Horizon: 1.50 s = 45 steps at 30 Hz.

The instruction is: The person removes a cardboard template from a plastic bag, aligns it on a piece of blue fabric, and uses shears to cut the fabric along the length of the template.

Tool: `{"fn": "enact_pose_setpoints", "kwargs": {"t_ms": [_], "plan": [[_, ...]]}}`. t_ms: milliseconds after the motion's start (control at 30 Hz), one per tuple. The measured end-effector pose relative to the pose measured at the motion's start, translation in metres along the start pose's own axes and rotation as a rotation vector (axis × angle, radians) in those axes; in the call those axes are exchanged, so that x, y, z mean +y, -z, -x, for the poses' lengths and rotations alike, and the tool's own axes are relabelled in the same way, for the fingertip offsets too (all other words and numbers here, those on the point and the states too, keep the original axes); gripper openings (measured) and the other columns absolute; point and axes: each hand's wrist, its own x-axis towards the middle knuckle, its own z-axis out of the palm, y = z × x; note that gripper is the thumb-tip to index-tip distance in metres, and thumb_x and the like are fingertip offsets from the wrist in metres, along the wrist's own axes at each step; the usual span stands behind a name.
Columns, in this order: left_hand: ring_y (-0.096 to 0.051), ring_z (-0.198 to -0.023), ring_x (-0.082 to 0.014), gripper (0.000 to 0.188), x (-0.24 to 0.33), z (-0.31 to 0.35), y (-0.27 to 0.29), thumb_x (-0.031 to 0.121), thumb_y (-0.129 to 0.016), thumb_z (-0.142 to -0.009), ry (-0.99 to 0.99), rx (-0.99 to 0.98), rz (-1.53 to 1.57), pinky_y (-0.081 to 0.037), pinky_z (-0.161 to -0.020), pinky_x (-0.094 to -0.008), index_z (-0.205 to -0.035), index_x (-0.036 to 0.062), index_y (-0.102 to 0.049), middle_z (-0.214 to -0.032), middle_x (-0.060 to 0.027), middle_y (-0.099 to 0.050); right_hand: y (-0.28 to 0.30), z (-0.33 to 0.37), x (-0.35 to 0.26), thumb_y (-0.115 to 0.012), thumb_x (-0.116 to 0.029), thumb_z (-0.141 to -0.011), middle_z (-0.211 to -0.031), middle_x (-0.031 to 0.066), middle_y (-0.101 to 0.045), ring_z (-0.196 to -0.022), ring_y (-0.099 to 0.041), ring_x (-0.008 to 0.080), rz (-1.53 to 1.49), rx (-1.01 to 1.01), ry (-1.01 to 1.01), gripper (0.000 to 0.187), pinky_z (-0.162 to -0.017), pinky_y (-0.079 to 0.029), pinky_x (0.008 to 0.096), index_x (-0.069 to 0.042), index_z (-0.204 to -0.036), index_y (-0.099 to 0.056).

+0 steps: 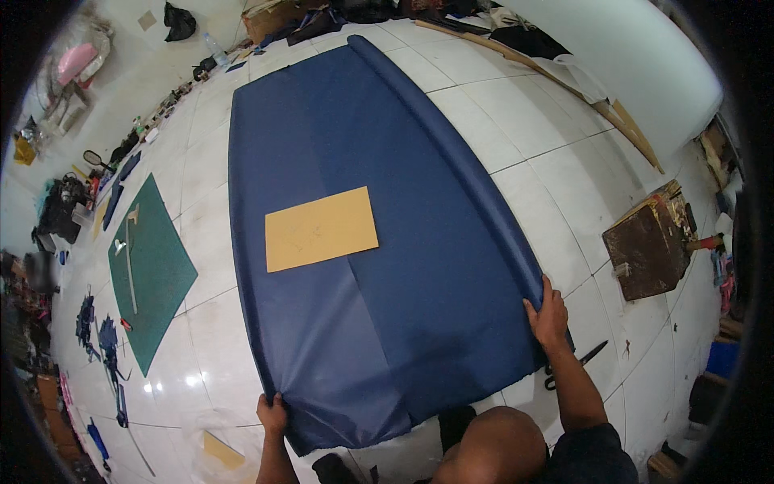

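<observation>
A long sheet of dark blue fabric or leatherette (322, 153) is spread over the tiled floor, its right side turned into a long roll. My left hand (272, 413) pinches the sheet's left edge by the near corner, where creases fan out. Around the rolled right edge, my right hand (550, 316) has its fingers closed; the edge partly hides them. A tan rectangular card (321, 229) with faint markings lies flat on the middle of the sheet. Black scissors (592, 352) rest on the floor close to my right forearm, their handles partly under the fabric's edge.
Left of the sheet lies a green cutting mat (153, 274) with a metal ruler (131, 266) on it. Blue scraps (109, 343) are scattered beyond it. To the right stands a worn brown block (649, 246). A large pale roll (645, 56) occupies the far right.
</observation>
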Motion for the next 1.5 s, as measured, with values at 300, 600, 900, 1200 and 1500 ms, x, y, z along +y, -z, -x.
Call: {"fn": "enact_pose_setpoints", "kwargs": {"t_ms": [300, 600, 900, 1200, 1500], "plan": [[-0.066, -0.092, -0.0412, 0.036, 0.056, -0.070, -0.016, 0.026, -0.069, -0.089, -0.185, 0.090, -0.144, -0.050, -0.081, -0.0451, -0.100, -0.0077, -0.063, -0.096, -0.0262, -0.068, -0.010, -0.073, -0.056, -0.073, -0.043, -0.086, -0.111, 0.0204, -0.060, -0.102, -0.061, 0.0392, -0.064, 0.073, 0.045, 0.078, -0.089, -0.047, 0.0515, -0.016, -0.149, -0.036], [-0.066, -0.092, -0.0424, 0.050, 0.044, -0.035, -0.008, 0.042, -0.058, -0.096, -0.083, 0.130, -0.167, -0.050, -0.084, -0.0458, -0.107, -0.0058, -0.062, -0.099, -0.0289, -0.068, -0.023, -0.076, -0.201, -0.076, -0.025, -0.083, -0.145, 0.0204, -0.044, -0.135, -0.042, 0.0374, -0.074, 0.025, 0.605, 0.070, -0.107, -0.038, 0.0517, -0.012, -0.144, -0.044], [-0.064, -0.098, -0.0433, 0.042, 0.068, 0.006, -0.033, 0.038, -0.049, -0.101, -0.008, 0.242, -0.350, -0.050, -0.083, -0.0491, -0.123, 0.0028, -0.051, -0.110, -0.0231, -0.066, -0.080, -0.133, -0.437, -0.055, -0.044, -0.097, -0.158, 0.0158, -0.028, -0.148, -0.022, 0.0361, -0.018, -0.116, 0.751, 0.067, -0.118, -0.022, 0.0547, -0.014, -0.152, -0.033], [-0.070, -0.081, -0.0301, 0.056, 0.042, -0.035, 0.086, 0.038, -0.063, -0.096, -0.017, -0.650, -0.356, -0.054, -0.073, -0.0402, -0.131, 0.0009, -0.039, -0.085, -0.0215, -0.069, -0.129, 0.020, -0.413, -0.051, -0.043, -0.098, -0.151, 0.0154, -0.041, -0.139, -0.036, 0.0345, -0.065, -0.100, 1.152, 0.055, -0.108, -0.031, 0.0501, -0.012, -0.144, -0.047], [-0.064, -0.084, -0.0186, 0.036, 0.011, 0.022, 0.104, 0.027, -0.068, -0.094, -0.016, -0.633, -0.193, -0.052, -0.074, -0.0323, -0.115, -0.0012, -0.058, -0.099, -0.0140, -0.068, -0.099, 0.181, -0.281, -0.055, -0.035, -0.096, -0.154, 0.0165, -0.036, -0.141, -0.033, 0.0380, -0.072, -0.388, 1.111, 0.053, -0.108, -0.032, 0.0546, -0.010, -0.142, -0.048]]}}
